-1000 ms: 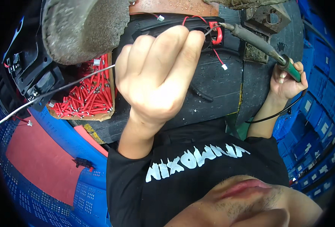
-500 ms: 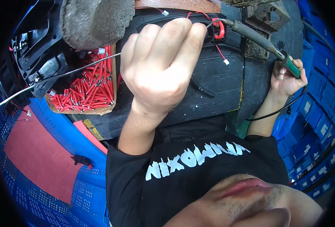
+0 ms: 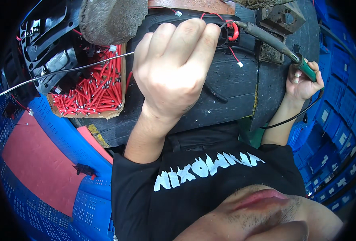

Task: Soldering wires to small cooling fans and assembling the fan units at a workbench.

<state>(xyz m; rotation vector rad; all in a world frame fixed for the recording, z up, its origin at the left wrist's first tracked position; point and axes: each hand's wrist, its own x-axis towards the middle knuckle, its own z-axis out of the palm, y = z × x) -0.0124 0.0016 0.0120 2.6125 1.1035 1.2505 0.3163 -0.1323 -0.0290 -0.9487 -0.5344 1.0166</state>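
My left hand is closed around a long silver solder wire, whose tail runs out to the left; its fingertips are hidden behind the knuckles. In my right hand is a soldering iron by its green handle, its tip pointing left. That tip is at a short red wire on a black plastic part, close to my left fingers. Whether tip and solder touch is too small to tell. A thin red lead with a white connector hangs from the part.
A cardboard box of short red wires stands left of my left hand. Black plastic parts are piled beyond it. A rough grey block and a rusty metal block sit at the far side. A black tube lies on the dark table.
The tail of the solder wire has shifted a little up. My left hand has edged slightly right, while the iron stays at the red wire.
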